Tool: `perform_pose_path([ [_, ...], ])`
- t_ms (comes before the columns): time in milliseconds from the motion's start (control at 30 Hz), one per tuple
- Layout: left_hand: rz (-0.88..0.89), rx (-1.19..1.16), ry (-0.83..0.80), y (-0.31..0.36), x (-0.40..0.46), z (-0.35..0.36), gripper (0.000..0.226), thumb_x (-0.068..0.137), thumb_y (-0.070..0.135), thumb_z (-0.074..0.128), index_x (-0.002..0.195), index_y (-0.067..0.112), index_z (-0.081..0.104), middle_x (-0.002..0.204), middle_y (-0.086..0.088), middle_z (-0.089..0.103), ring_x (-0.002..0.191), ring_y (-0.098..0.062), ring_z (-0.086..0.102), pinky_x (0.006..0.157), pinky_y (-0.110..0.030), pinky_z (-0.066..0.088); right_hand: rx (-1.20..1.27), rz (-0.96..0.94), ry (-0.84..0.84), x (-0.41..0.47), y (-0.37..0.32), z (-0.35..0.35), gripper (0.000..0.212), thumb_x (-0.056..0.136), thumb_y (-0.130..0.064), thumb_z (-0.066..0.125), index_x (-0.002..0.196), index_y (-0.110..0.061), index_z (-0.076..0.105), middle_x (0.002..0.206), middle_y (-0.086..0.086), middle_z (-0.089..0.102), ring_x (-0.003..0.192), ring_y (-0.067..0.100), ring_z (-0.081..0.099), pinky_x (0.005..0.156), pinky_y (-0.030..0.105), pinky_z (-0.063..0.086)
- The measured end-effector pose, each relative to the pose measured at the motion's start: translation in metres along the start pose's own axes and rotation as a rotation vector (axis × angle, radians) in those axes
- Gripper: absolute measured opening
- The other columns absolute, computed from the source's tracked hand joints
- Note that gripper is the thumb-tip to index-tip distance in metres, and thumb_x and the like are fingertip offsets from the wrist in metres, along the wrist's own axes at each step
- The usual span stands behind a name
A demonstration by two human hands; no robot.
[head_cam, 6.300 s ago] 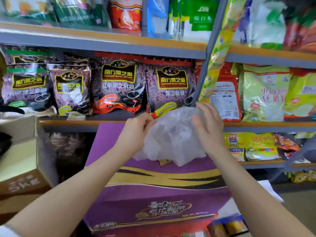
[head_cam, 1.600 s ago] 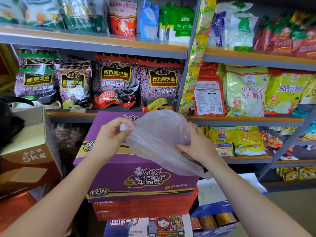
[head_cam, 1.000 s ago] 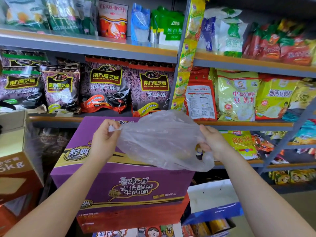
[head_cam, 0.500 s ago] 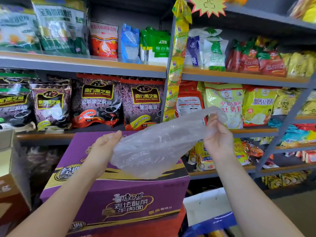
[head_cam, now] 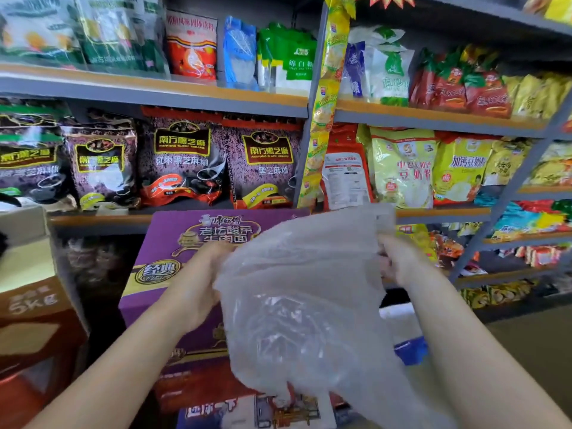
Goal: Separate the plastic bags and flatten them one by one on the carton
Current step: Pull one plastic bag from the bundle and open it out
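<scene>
Fingers of left hand and right hand grip the plastic bag, held up over the purple carton. Shelves of packets behind. Fingertips hidden by the film; carton's right side veiled.

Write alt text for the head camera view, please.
Two hands, left and right, hold a clear plastic bag up in front of a purple carton. Behind are shop shelves packed with snack bags.
</scene>
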State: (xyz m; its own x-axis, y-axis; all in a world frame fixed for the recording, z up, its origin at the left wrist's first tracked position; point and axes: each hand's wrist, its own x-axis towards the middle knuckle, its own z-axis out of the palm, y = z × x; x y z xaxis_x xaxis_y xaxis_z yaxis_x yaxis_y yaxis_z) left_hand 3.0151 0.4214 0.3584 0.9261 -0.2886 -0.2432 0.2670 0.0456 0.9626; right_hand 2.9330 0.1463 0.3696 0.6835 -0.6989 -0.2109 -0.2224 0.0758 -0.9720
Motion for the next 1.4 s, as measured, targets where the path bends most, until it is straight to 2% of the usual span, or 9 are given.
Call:
perform_pose_path([
  [100, 0.064, 0.137, 0.057, -0.028, 0.01, -0.014, 0.014, 0.071, 0.017, 0.056, 0.065, 0.009, 0.046, 0.059, -0.002, 0.041, 0.053, -0.013, 0.038, 0.04, -0.014, 0.033, -0.341, -0.002, 0.092, -0.005, 0.022, 0.007, 0.034, 0.084, -0.009, 0.058, 0.114, 0.004, 0.054, 0.1, 0.019, 0.061, 0.092, 0.029, 0.058, 0.079, 0.039, 0.048],
  [200, 0.186, 0.136, 0.111, -0.045, 0.006, -0.009, 0.013, 0.08, 0.004, 0.04, 0.069, 0.011, 0.042, 0.064, 0.0, 0.039, 0.056, -0.009, 0.036, 0.043, -0.009, 0.033, -0.627, -0.433, 0.254, -0.032, 0.023, 0.021, 0.067, 0.087, -0.011, 0.056, 0.144, -0.004, 0.022, 0.149, 0.017, 0.026, 0.139, 0.028, 0.023, 0.112, 0.04, 0.022],
  [267, 0.25, 0.156, -0.03, -0.049, -0.007, -0.002, 0.018, 0.087, 0.0, 0.037, 0.082, 0.016, 0.043, 0.066, 0.001, 0.042, 0.052, -0.009, 0.041, 0.042, -0.019, 0.033, -0.543, -0.878, 0.042, -0.057, 0.015, 0.04, 0.043, 0.088, -0.01, 0.051, 0.131, -0.009, 0.047, 0.135, 0.011, 0.044, 0.129, 0.018, 0.037, 0.108, 0.032, 0.03],
  [367, 0.399, 0.221, -0.117, -0.048, -0.014, 0.0, 0.017, 0.093, 0.001, 0.039, 0.088, 0.017, 0.042, 0.074, -0.001, 0.046, 0.061, -0.008, 0.046, 0.055, -0.023, 0.038, -0.683, -1.053, -0.321, -0.075, 0.027, 0.064, 0.037, 0.088, -0.035, 0.043, 0.104, -0.01, 0.066, 0.111, 0.002, 0.06, 0.107, 0.015, 0.055, 0.092, 0.027, 0.044],
  [500, 0.54, 0.185, -0.14, -0.035, -0.011, 0.011, 0.013, 0.093, 0.005, 0.047, 0.088, 0.016, 0.043, 0.075, 0.003, 0.048, 0.06, 0.001, 0.047, 0.058, -0.013, 0.04, -0.879, -0.96, -0.384, -0.07, 0.033, 0.081, 0.055, 0.081, -0.055, 0.048, 0.114, -0.014, 0.062, 0.116, 0.0, 0.059, 0.105, 0.02, 0.057, 0.082, 0.034, 0.048],
  [800, 0.65, 0.239, 0.065, -0.026, 0.012, 0.013, 0.022, 0.08, 0.021, 0.066, 0.089, 0.035, 0.051, 0.082, 0.013, 0.054, 0.072, -0.004, 0.053, 0.069, -0.023, 0.044, -0.994, -0.946, -0.247, -0.055, 0.024, 0.083, 0.03, 0.092, -0.008, 0.045, 0.12, -0.012, 0.055, 0.123, 0.007, 0.054, 0.1, 0.032, 0.058, 0.072, 0.04, 0.049],
  [1000, 0.668, 0.385, 0.226, -0.015, 0.023, -0.002, 0.009, 0.087, 0.017, 0.062, 0.078, 0.018, 0.059, 0.06, 0.007, 0.048, 0.051, 0.001, 0.043, 0.051, -0.011, 0.033, -0.744, -0.658, -0.584, -0.032, 0.008, 0.072, 0.026, 0.09, -0.023, 0.059, 0.072, -0.005, 0.053, 0.062, 0.0, 0.045, 0.059, 0.013, 0.043, 0.058, 0.03, 0.034],
  [1200, 0.675, 0.409, 0.343, -0.011, 0.031, -0.017, 0.018, 0.095, 0.016, 0.046, 0.078, 0.021, 0.052, 0.069, 0.011, 0.052, 0.067, -0.006, 0.046, 0.064, -0.021, 0.038, -0.366, -0.107, -1.053, -0.022, -0.011, 0.054, 0.028, 0.065, -0.017, 0.072, 0.089, -0.004, 0.065, 0.077, 0.008, 0.068, 0.062, 0.012, 0.065, 0.057, 0.022, 0.052],
  [1400, 0.865, 0.849, 0.196, -0.002, 0.03, -0.016, 0.048, 0.08, 0.001, 0.05, 0.127, 0.007, 0.045, 0.125, -0.008, 0.054, 0.116, -0.021, 0.043, 0.096, -0.027, 0.031, -0.566, -0.561, -0.824, -0.019, -0.024, 0.063, 0.011, 0.083, -0.006, 0.063, 0.072, -0.008, 0.066, 0.075, -0.006, 0.064, 0.079, 0.009, 0.059, 0.085, 0.032, 0.042],
])
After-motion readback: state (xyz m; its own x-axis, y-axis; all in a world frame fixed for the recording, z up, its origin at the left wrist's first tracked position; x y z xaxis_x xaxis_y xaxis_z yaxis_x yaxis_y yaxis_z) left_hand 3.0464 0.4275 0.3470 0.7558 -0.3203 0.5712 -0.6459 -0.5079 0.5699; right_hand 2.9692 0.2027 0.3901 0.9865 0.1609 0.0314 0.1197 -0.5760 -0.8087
